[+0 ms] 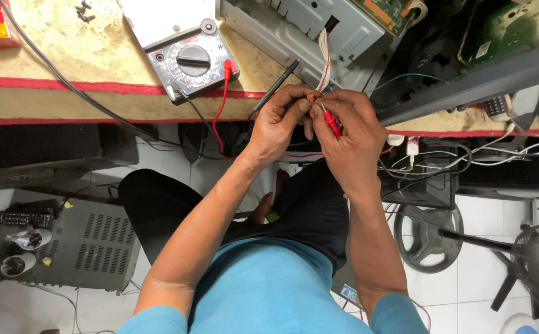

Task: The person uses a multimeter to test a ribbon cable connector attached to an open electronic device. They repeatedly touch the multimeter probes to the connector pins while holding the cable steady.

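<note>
Seen from your head camera: your left hand pinches the black probe and a small brown component at the workbench edge. Your right hand grips the red probe, its tip touching that component. The multimeter lies on the bench nearby, leads trailing down.

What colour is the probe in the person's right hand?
Red: the right hand holds a red test probe, seen best in the head view.
</note>
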